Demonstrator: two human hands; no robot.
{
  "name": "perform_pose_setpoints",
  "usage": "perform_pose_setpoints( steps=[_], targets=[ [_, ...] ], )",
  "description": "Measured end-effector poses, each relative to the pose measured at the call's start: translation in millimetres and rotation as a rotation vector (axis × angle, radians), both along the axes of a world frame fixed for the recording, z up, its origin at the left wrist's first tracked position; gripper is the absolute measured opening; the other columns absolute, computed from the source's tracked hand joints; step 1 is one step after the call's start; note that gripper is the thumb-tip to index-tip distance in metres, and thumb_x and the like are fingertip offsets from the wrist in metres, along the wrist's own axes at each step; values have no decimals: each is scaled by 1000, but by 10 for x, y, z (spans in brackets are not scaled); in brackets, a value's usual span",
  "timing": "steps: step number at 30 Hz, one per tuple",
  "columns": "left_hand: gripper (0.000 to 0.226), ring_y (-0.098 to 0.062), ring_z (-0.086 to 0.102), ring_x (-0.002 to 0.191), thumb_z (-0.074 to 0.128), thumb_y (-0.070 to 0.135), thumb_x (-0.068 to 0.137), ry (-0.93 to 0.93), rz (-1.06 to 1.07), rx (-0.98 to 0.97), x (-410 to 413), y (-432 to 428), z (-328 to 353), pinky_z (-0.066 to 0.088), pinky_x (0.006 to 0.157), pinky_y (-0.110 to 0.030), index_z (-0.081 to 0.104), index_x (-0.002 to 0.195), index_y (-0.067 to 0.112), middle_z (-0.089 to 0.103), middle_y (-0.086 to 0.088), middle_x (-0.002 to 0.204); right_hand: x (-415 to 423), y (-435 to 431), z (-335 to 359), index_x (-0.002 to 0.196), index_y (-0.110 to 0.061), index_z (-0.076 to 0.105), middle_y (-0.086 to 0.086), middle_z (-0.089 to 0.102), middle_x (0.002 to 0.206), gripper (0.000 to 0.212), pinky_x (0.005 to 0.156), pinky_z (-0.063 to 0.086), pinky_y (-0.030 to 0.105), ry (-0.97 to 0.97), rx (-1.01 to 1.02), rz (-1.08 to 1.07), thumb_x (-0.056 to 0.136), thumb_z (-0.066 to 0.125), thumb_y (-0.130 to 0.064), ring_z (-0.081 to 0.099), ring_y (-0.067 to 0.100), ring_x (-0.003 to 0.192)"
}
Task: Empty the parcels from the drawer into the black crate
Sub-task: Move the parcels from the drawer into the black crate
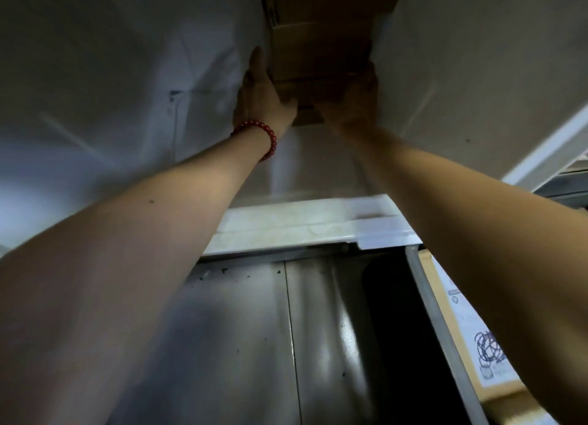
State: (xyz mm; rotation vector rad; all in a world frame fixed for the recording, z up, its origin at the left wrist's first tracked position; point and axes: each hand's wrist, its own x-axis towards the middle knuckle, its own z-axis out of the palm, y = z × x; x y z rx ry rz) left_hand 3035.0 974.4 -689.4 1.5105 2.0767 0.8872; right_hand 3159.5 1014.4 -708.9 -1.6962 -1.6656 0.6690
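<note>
**Two hands on a brown cardboard parcel**

Both bare arms reach out to a plain brown cardboard parcel (318,55) that sits in the narrow gap between two pale white panels (127,74), at the top middle of the view. The parcel is box-shaped, matt and dim in the shadow, with a seam running across its near face. More brown cardboard shows beyond it, blurred.

The left hand (262,90), with a red bead bracelet (266,135) on its wrist, lies flat against the parcel's left side, fingers straight and thumb stretched onto the near face. The right hand (354,101) is set against the parcel's right side, but it is too dark to tell how its fingers lie.

Below the arms runs a glossy white ledge (302,227), and under that a scuffed grey metal panel (254,329). At the lower right edge lies another brown cardboard parcel (506,392) bearing a white label (471,335) with a black scribble.
</note>
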Motion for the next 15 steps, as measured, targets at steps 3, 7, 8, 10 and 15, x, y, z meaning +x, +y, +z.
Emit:
perform_pose_setpoints(
  steps=[3, 7, 8, 10, 15],
  targets=[
    [86, -21, 41, 134, 62, 20, 89, -99, -34, 46, 6, 56, -45, 40, 104, -27, 5, 153, 22, 31, -2, 154, -58, 117, -52, 151, 2, 4, 17, 13, 159, 94, 115, 11, 27, 99, -8, -43, 88, 65, -32, 15, 27, 147],
    [79, -15, 32, 138, 55, 5, 92, -164, -23, 107, -12, 14, -91, 20, 83, 7, 5, 151, 11, 25, -5, 156, -47, 91, 76, 145, 1, 21, 15, 42, 144, 80, 104, 35, 22, 368, 27, -114, 84, 69, -17, 46, 21, 126],
    [77, -14, 33, 136, 55, 2, 91, -177, -38, 134, -28, 19, -110, 21, 80, 11, 6, 150, 7, 27, -6, 154, -44, 65, 96, 142, -1, 24, 14, 48, 137, 80, 102, 39, 26, 399, 31, -132, 79, 70, -18, 51, 19, 116],
    [74, -13, 40, 129, 54, -3, 88, -199, -64, 170, -54, 37, -137, 30, 81, 8, 9, 146, 2, 34, -7, 148, -78, 56, 78, 140, -2, 25, 15, 52, 134, 84, 102, 42, 37, 497, -11, -172, 73, 72, -23, 53, 26, 118],
    [69, -15, 48, 126, 50, 0, 89, -261, 7, 170, 7, 14, 11, 43, 99, -19, 17, 150, 10, 45, -4, 143, -105, 25, 120, 151, -11, 21, 7, 32, 154, 67, 110, 24, 26, 382, -72, -154, 98, 49, -39, 32, 23, 141]
  ],
)
